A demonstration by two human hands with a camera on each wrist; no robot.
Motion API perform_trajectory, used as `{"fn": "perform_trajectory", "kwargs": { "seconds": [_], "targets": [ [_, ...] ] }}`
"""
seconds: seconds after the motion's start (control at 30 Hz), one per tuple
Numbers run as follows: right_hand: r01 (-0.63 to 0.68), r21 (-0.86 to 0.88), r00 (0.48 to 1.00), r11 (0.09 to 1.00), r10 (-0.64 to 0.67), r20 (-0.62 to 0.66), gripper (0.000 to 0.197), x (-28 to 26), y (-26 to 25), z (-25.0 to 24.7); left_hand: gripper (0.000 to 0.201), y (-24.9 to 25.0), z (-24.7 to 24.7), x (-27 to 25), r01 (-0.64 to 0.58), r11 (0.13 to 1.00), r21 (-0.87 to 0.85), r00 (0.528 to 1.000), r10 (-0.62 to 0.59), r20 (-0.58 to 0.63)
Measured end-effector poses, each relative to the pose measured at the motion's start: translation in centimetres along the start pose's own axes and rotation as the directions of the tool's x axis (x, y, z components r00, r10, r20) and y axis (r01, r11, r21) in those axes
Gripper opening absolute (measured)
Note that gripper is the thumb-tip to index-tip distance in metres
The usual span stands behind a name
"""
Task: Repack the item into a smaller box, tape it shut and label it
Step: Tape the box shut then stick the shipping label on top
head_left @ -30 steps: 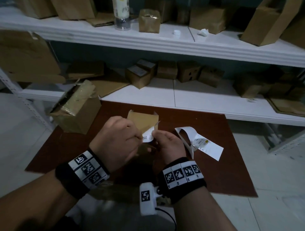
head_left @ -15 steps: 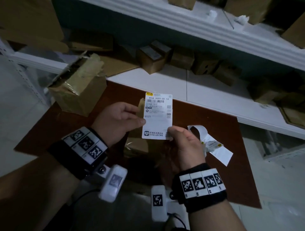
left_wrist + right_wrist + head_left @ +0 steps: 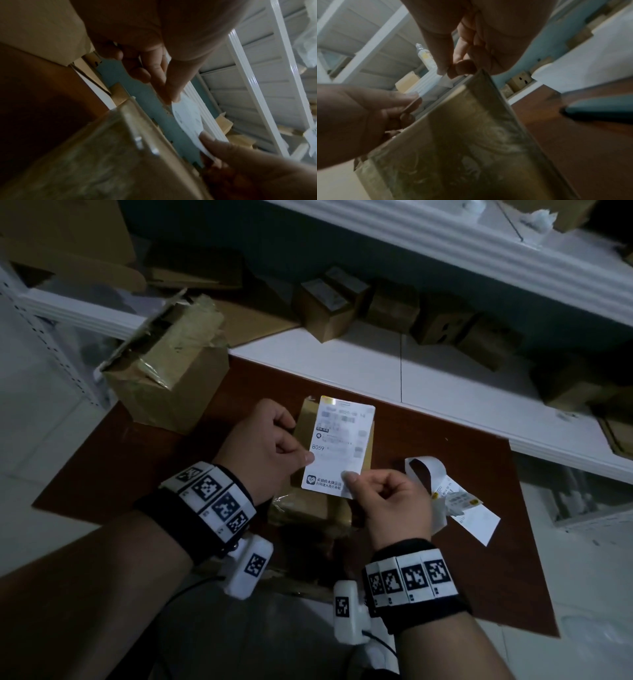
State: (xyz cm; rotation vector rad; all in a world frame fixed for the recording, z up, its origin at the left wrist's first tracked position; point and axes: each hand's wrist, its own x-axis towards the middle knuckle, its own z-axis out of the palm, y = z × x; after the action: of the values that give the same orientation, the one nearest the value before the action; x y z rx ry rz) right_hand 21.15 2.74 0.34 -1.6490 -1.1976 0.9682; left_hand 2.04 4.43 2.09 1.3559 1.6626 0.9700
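Two hands hold a label above a small box; a bigger open box (image 3: pixel 164 371) sits far left.
Left hand (image 3: pixel 263 450) and right hand (image 3: pixel 390 505) pinch the label (image 3: pixel 339 446) at its near edges, over the small box (image 3: pixel 308 508).

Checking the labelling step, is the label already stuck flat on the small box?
No, both hands pinch the label above the box.

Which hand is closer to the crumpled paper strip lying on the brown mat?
Right. The right hand pinches the label's lower corner right beside the paper strip; the left hand holds the label's far edge, farther away.
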Motion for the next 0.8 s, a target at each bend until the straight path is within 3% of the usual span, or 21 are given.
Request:
{"fn": "perform_trajectory", "kwargs": {
  "seconds": [0.13, 0.8],
  "targets": [
    [-0.027, 0.017, 0.999, 0.999, 0.028, -0.047, 0.039, 0.2, 0.5, 0.1, 0.045, -0.9, 0.6, 0.1, -0.012, 0.999, 0.034, 1.0, 0.013, -0.005],
    [0.066, -0.273, 0.997, 0.96, -0.077, -0.029, 0.034, -0.1, 0.7, 0.2, 0.043, -2.2, 1.3, 0.4, -0.059, 0.981, 0.182, 0.997, 0.069, -0.046]
  ]
}}
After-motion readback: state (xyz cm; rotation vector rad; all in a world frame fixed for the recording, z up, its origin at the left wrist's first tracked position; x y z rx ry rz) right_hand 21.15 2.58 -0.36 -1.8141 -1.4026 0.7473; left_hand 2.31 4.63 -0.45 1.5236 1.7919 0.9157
